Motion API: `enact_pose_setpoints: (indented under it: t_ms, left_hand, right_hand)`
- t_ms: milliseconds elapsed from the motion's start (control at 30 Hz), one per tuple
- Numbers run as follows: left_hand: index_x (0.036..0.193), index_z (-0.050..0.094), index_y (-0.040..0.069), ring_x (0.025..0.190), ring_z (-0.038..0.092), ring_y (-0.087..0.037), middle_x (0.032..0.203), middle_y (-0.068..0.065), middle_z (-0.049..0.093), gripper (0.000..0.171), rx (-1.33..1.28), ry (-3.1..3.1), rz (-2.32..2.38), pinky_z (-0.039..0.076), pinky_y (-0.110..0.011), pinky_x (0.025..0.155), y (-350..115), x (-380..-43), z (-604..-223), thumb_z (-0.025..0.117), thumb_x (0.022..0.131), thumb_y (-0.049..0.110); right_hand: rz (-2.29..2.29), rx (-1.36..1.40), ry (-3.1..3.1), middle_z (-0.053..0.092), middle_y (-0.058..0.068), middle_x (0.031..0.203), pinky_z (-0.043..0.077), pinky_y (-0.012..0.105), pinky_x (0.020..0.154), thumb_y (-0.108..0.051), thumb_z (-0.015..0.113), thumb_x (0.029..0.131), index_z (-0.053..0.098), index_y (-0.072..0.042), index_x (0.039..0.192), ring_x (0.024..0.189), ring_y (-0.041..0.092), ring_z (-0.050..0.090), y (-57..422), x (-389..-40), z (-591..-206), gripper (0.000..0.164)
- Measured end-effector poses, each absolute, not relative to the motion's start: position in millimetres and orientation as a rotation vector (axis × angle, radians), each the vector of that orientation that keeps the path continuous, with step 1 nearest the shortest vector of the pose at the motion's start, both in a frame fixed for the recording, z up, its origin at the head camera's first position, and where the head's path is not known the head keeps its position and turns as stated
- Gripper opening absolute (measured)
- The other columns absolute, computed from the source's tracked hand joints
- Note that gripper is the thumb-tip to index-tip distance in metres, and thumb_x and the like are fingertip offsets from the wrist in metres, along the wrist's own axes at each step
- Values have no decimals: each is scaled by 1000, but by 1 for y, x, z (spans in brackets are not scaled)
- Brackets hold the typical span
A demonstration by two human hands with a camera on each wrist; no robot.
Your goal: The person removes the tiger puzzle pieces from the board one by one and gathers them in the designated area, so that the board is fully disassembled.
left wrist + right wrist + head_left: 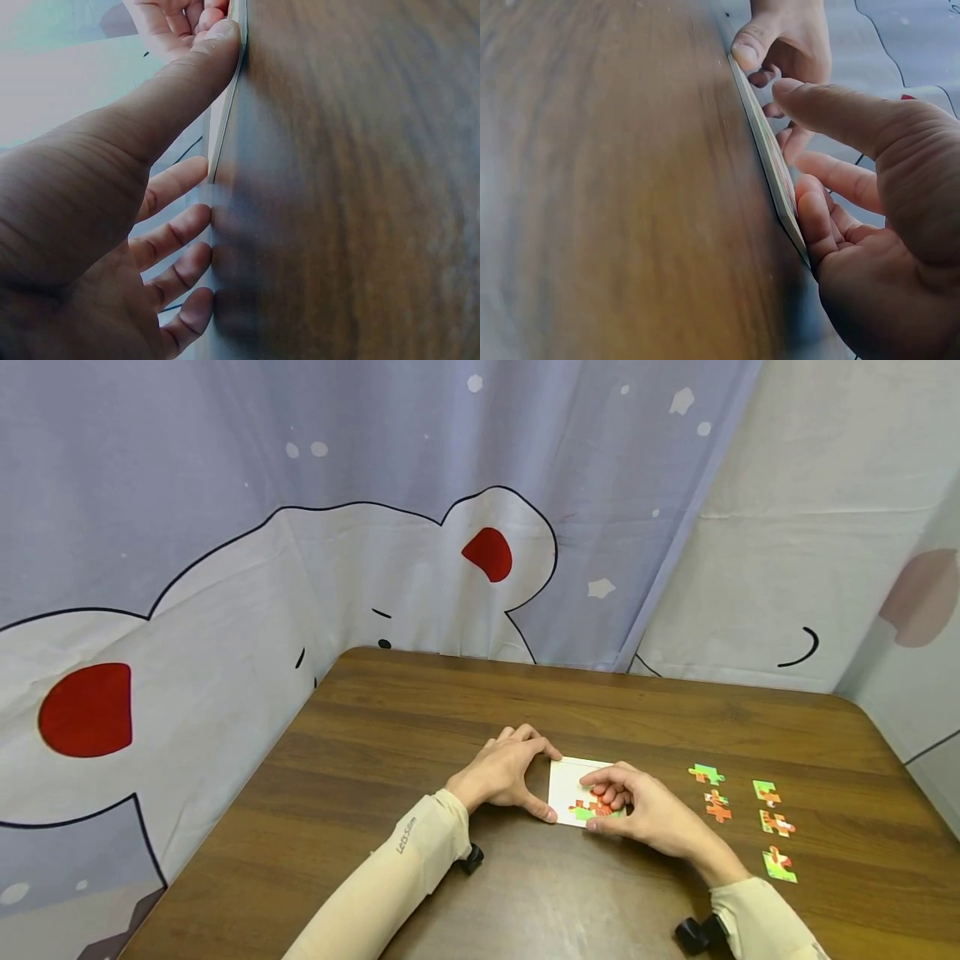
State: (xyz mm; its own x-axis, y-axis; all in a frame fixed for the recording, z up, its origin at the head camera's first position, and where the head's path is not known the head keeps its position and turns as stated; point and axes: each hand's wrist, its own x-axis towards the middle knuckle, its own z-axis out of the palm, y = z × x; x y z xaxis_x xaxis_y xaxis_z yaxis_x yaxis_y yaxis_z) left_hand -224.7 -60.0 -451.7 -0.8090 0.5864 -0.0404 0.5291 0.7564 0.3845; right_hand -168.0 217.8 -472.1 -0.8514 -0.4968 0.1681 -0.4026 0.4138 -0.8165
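A small square white puzzle board [566, 783] lies flat on the table. My left hand [508, 768] spans its left side, with the thumb at the near corner and the index finger at the far corner. In the left wrist view the other fingers rest spread on the tabletop. Joined red and green puzzle pieces [581, 812] lie on the board's near right part, partly hidden by my right hand [648, 806]. That hand rests over them, its index finger extended and its lower fingers bent against the board [761, 135]. Nothing shows between its thumb and index finger.
Several loose puzzle pieces lie to the right on the wooden table [405, 718], among them a green one [707, 773], a red one [717, 807] and a corner one [780, 865]. A patterned curtain [405, 577] hangs behind the table's far edge.
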Motion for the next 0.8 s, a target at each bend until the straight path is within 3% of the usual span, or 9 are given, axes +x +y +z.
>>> enact_pose_setpoints:
  t_ms: [233, 800]
  left_hand:
    - [149, 67, 33, 130, 53, -23, 145, 2, 57, 92, 894, 2790, 548, 47, -43, 107, -61, -224, -452, 103, 70, 64]
    - [149, 67, 33, 131, 52, -24, 146, 2, 57, 91, 887, 2792, 551, 47, -44, 108, -60, -225, -452, 103, 70, 63]
  right_hand:
    - [-1289, -843, 2679, 64, 2, 105, 52, 26, 83, -27, 101, 84, 79, -16, 124, 92, 16, 62, 214, -167, -475, 47]
    - [-1249, -804, 2664, 62, 1, 107, 50, 27, 83, -23, 100, 85, 82, -22, 119, 91, 15, 59, 213, -165, -473, 38]
